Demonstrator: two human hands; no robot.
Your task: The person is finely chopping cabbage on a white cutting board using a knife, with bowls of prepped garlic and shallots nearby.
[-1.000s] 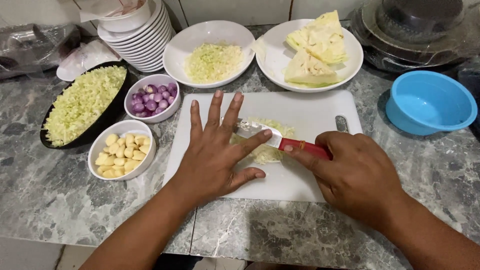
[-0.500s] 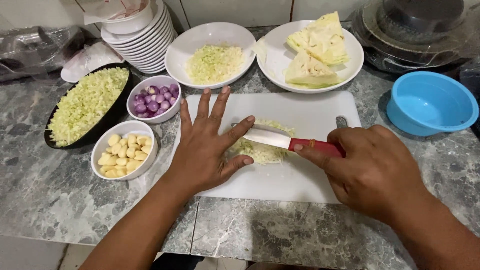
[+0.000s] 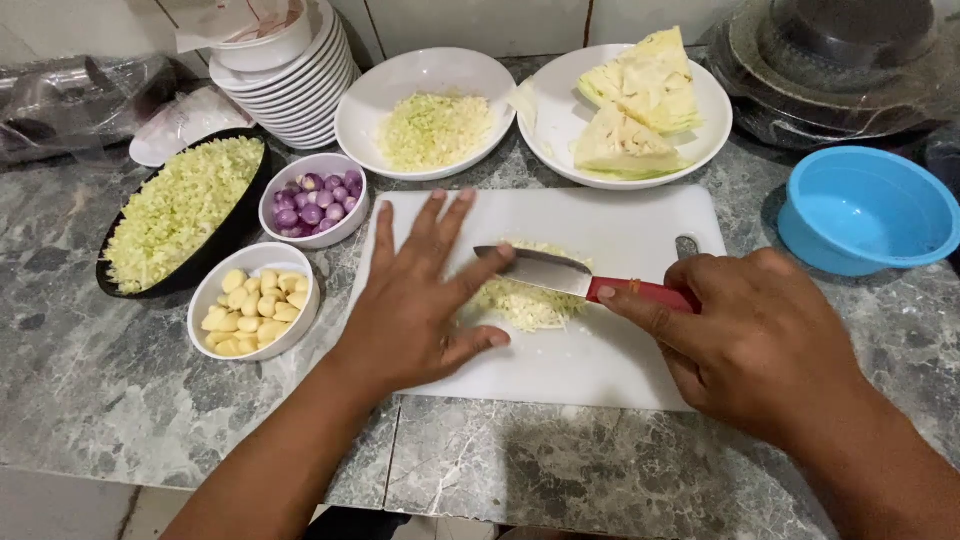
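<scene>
On the white cutting board [image 3: 620,350], mid-counter, sits a small pile of shredded cabbage [image 3: 528,303]. Knife [image 3: 560,275] with red handle lies across the top of the pile, blade tip pointing left. Right hand [image 3: 755,340] is closed round the handle, index finger stretched along it. Left hand [image 3: 415,300] is flat on the board, fingers spread wide, holding nothing; its fingertip presses on the blade tip, and the pile is just right of its palm, touching the fingers.

Behind the board: white bowl [image 3: 425,80] with chopped cabbage, white plate [image 3: 700,130] with cabbage wedges [image 3: 630,105]. Left of the board: small white bowl [image 3: 300,290] of peeled garlic cloves, small bowl [image 3: 300,225] of purple shallots, black oval dish [image 3: 235,225] heaped with chopped cabbage. Stack of white plates [image 3: 295,85] at back left. Blue bowl [image 3: 865,210] to the right. Grey marble counter [image 3: 110,390] underneath.
</scene>
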